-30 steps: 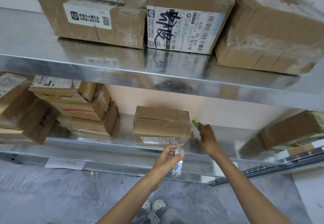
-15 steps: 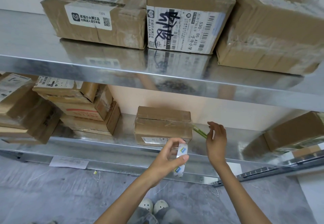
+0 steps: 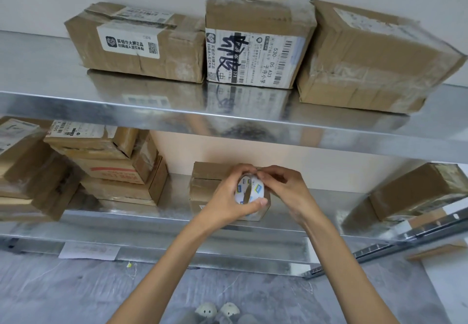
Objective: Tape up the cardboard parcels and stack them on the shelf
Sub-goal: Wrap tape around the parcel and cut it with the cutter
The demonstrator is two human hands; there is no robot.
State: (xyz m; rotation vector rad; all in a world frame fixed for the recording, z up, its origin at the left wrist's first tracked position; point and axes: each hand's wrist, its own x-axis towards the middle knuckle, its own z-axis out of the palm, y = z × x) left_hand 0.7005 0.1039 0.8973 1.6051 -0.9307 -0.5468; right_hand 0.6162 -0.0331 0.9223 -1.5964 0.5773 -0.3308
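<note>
So: stack (image 3: 109,166) at the left end of the lower shelf (image 3: 152,218) looks taped and done. My left hand (image 3: 228,202) grips the roll (image 3: 249,190), my right hand (image 3: 283,189) pinches at its top rim, likely finding the tape end. Both sit just before the mid-shelf parcel (image 3: 205,184); its top seam looks unsealed, so taping it remains.

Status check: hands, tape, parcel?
Left hand grips white tape roll with blue-yellow labels. Right hand fingers pick at its top edge. Small brown cardboard parcel sits on lower metal shelf, behind both hands. Nothing blocking.
</note>
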